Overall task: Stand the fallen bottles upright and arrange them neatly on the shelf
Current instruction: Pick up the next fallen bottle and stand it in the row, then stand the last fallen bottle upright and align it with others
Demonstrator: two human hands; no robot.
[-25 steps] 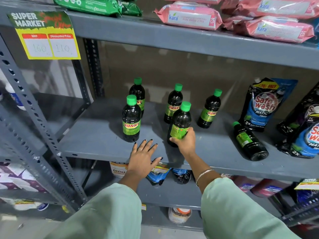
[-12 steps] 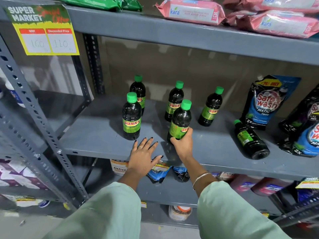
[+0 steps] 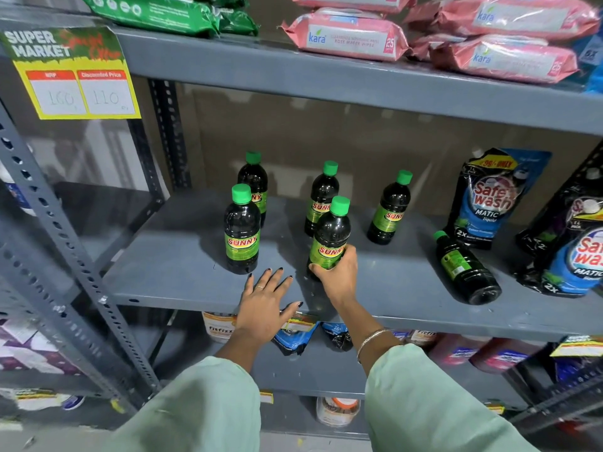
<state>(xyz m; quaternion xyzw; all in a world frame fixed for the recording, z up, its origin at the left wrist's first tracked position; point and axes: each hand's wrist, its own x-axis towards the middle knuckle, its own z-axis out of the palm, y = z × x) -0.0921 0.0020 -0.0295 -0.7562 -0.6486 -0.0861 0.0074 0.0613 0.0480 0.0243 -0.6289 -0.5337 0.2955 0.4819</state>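
Observation:
Several dark green-capped "Sunny" bottles stand on the grey middle shelf (image 3: 176,269). My right hand (image 3: 336,275) grips the lower part of the front middle bottle (image 3: 331,238), which stands upright near the shelf's front. My left hand (image 3: 266,305) lies flat with fingers spread on the shelf's front edge, just right of the front left bottle (image 3: 242,230). Three more upright bottles stand behind: back left (image 3: 253,177), back middle (image 3: 323,197) and back right (image 3: 390,208). One fallen bottle (image 3: 465,269) lies on its side to the right, cap pointing back.
Blue and black Safewash pouches (image 3: 492,197) lean at the shelf's right end. Pink wipe packs (image 3: 349,35) and green packs (image 3: 163,11) sit on the shelf above, with a yellow price sign (image 3: 75,79) hanging at left. Products fill the lower shelf (image 3: 293,334). A slotted upright post (image 3: 55,230) stands left.
My right hand has kept hold of the front middle bottle, which has barely shifted on the shelf. My left hand has stayed on the shelf edge. The view has tilted slightly.

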